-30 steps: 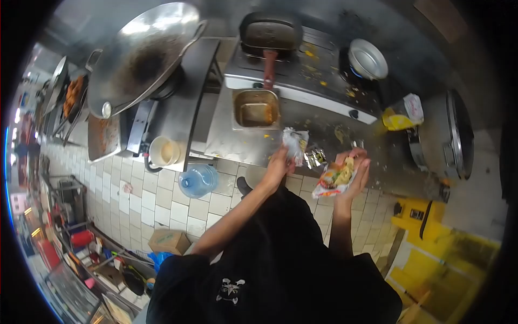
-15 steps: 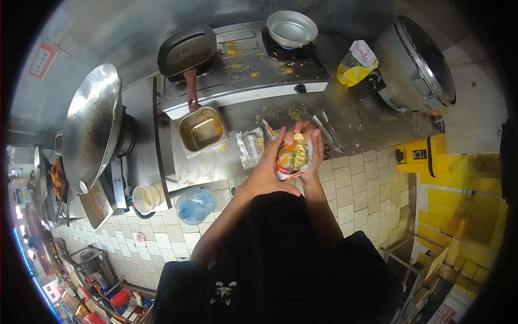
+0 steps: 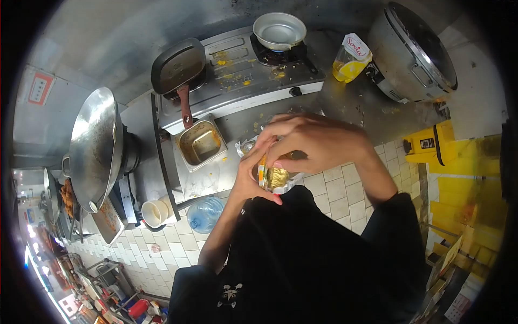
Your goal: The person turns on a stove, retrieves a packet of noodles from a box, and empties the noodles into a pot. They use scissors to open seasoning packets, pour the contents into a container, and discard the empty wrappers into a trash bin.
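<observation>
My left hand (image 3: pixel 249 177) is wrapped round an instant noodle packet (image 3: pixel 278 179), its printed noodle picture facing me and a silvery edge at the bottom. From the right, my right hand (image 3: pixel 321 141) reaches over the packet, thumb and fingers pinched at its upper part. The hands overlap there and hide the packet's top. Behind my left hand, a foil wrapper (image 3: pixel 240 147) lies on the steel counter, mostly covered.
On the gas stove (image 3: pixel 237 73) stand a square pan (image 3: pixel 178 65) and a metal pot (image 3: pixel 279 31) over a blue flame. A steel container (image 3: pixel 200 146), an oil pouch (image 3: pixel 352 58) and a large cooker (image 3: pixel 413 59) share the counter. Left is a wok (image 3: pixel 97 148); below, a water bottle (image 3: pixel 206 215).
My right hand has moved from the packet's right side to over its top, with the elbow out. The packet has come lower and turned, so the egg picture is now hidden.
</observation>
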`<control>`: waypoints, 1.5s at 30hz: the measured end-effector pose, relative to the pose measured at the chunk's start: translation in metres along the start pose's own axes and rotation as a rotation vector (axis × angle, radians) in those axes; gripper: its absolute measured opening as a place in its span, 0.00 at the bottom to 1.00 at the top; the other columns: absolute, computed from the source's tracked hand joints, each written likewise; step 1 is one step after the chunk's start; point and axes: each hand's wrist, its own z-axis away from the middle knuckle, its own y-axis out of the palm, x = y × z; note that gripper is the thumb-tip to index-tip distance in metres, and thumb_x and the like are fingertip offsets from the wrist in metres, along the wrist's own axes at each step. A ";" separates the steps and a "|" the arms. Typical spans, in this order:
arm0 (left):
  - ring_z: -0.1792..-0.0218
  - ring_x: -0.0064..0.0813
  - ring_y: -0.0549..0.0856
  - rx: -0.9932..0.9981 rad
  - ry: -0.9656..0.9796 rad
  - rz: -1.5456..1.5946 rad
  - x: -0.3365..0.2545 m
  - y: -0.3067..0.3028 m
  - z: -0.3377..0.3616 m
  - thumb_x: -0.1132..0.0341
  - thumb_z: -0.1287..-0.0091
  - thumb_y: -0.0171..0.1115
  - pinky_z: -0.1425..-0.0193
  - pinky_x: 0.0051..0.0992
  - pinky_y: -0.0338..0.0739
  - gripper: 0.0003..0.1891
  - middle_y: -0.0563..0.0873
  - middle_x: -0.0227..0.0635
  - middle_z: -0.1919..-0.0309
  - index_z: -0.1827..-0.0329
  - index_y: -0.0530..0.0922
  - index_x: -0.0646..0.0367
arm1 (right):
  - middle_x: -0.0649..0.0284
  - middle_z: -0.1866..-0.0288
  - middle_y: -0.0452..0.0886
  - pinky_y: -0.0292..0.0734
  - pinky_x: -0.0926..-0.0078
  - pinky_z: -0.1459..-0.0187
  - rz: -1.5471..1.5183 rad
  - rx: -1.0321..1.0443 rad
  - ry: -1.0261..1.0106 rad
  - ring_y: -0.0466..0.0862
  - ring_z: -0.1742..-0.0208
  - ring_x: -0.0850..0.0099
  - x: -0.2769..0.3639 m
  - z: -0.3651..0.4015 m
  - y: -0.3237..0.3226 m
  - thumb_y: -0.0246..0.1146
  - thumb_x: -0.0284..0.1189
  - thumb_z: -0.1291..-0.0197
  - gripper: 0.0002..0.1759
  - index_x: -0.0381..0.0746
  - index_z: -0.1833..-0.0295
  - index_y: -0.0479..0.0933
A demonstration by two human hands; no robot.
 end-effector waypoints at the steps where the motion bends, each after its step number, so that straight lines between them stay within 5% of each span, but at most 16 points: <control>1: 0.32 0.44 0.73 0.027 -0.028 0.024 0.001 -0.001 0.003 0.48 0.78 0.89 0.28 0.39 0.63 0.64 0.76 0.47 0.35 0.30 0.69 0.64 | 0.59 0.53 0.82 0.75 0.65 0.46 0.052 0.093 0.029 0.79 0.49 0.62 0.004 -0.005 -0.004 0.63 0.28 0.42 0.08 0.36 0.61 0.84; 4: 0.38 0.38 0.78 0.094 -0.094 0.051 0.000 -0.003 0.010 0.50 0.79 0.90 0.32 0.34 0.68 0.59 0.80 0.42 0.41 0.37 0.74 0.65 | 0.60 0.60 0.80 0.75 0.65 0.49 0.085 0.329 0.098 0.80 0.51 0.62 0.008 -0.020 -0.008 0.61 0.30 0.42 0.10 0.38 0.60 0.85; 6: 0.42 0.32 0.79 0.051 -0.199 0.125 -0.021 -0.002 0.009 0.55 0.78 0.90 0.35 0.31 0.70 0.54 0.81 0.37 0.44 0.40 0.76 0.64 | 0.59 0.61 0.80 0.75 0.65 0.50 0.057 0.274 0.011 0.80 0.53 0.61 0.001 -0.027 -0.002 0.61 0.28 0.43 0.09 0.39 0.59 0.85; 10: 0.39 0.29 0.76 0.297 -0.384 0.152 0.000 -0.014 0.028 0.62 0.87 0.93 0.33 0.32 0.69 0.68 0.75 0.35 0.38 0.31 0.64 0.62 | 0.59 0.62 0.79 0.76 0.65 0.54 0.033 0.513 0.063 0.82 0.55 0.60 0.007 -0.044 -0.009 0.61 0.25 0.44 0.10 0.41 0.58 0.85; 13: 0.39 0.30 0.76 0.186 -0.235 0.250 -0.022 -0.013 0.017 0.59 0.77 0.91 0.33 0.30 0.68 0.61 0.77 0.36 0.40 0.32 0.67 0.62 | 0.59 0.61 0.78 0.77 0.66 0.56 0.159 0.258 -0.032 0.83 0.57 0.61 0.007 -0.038 -0.002 0.61 0.24 0.45 0.11 0.42 0.56 0.84; 20: 0.39 0.30 0.76 0.269 -0.259 0.311 -0.025 -0.019 0.027 0.56 0.77 0.91 0.32 0.31 0.68 0.62 0.76 0.36 0.39 0.31 0.66 0.61 | 0.61 0.60 0.77 0.76 0.68 0.58 0.025 0.383 0.100 0.83 0.60 0.62 0.018 -0.041 -0.008 0.66 0.23 0.47 0.12 0.40 0.56 0.84; 25: 0.42 0.29 0.78 0.340 -0.357 0.211 -0.033 -0.022 0.031 0.59 0.83 0.92 0.38 0.30 0.73 0.61 0.78 0.35 0.43 0.36 0.69 0.60 | 0.61 0.57 0.76 0.76 0.65 0.53 -0.037 0.479 0.074 0.80 0.53 0.63 0.020 -0.036 -0.005 0.68 0.28 0.45 0.10 0.39 0.57 0.84; 28: 0.44 0.28 0.79 0.382 -0.130 0.052 -0.034 -0.025 0.029 0.54 0.80 0.91 0.40 0.29 0.74 0.58 0.78 0.36 0.44 0.38 0.71 0.60 | 0.61 0.57 0.76 0.76 0.65 0.50 0.021 0.479 0.049 0.79 0.50 0.64 0.015 -0.035 0.010 0.68 0.29 0.45 0.10 0.38 0.58 0.84; 32: 0.42 0.30 0.77 0.429 -0.372 0.140 -0.036 -0.027 0.036 0.51 0.78 0.91 0.37 0.30 0.71 0.56 0.77 0.37 0.43 0.40 0.73 0.61 | 0.62 0.56 0.76 0.75 0.66 0.49 0.170 0.473 0.068 0.78 0.48 0.66 0.027 -0.041 0.024 0.67 0.29 0.46 0.07 0.37 0.64 0.83; 36: 0.37 0.35 0.73 0.459 -0.144 0.093 -0.017 -0.022 0.046 0.52 0.69 0.89 0.33 0.34 0.67 0.57 0.72 0.40 0.38 0.33 0.68 0.63 | 0.61 0.61 0.76 0.77 0.66 0.50 0.148 0.338 -0.051 0.78 0.50 0.66 0.021 -0.037 0.044 0.63 0.27 0.44 0.06 0.37 0.72 0.80; 39: 0.36 0.36 0.72 0.392 -0.360 0.276 -0.027 -0.016 0.042 0.53 0.66 0.88 0.30 0.34 0.65 0.59 0.72 0.41 0.36 0.30 0.63 0.63 | 0.61 0.56 0.77 0.76 0.67 0.50 0.115 0.172 -0.040 0.78 0.48 0.66 0.024 -0.029 0.033 0.64 0.28 0.44 0.06 0.36 0.70 0.80; 42: 0.34 0.37 0.72 0.344 -0.333 0.176 -0.008 -0.009 0.048 0.55 0.61 0.85 0.28 0.34 0.63 0.56 0.73 0.44 0.36 0.28 0.61 0.63 | 0.61 0.54 0.80 0.76 0.70 0.51 0.126 -0.026 0.030 0.81 0.51 0.66 0.018 -0.013 0.009 0.65 0.27 0.43 0.07 0.35 0.68 0.79; 45: 0.34 0.38 0.73 0.243 -0.370 0.079 0.015 -0.003 0.048 0.56 0.58 0.84 0.29 0.33 0.64 0.54 0.74 0.46 0.38 0.30 0.60 0.62 | 0.62 0.63 0.81 0.75 0.73 0.58 0.057 -0.274 0.346 0.82 0.62 0.68 -0.005 0.023 0.001 0.64 0.27 0.39 0.06 0.35 0.63 0.77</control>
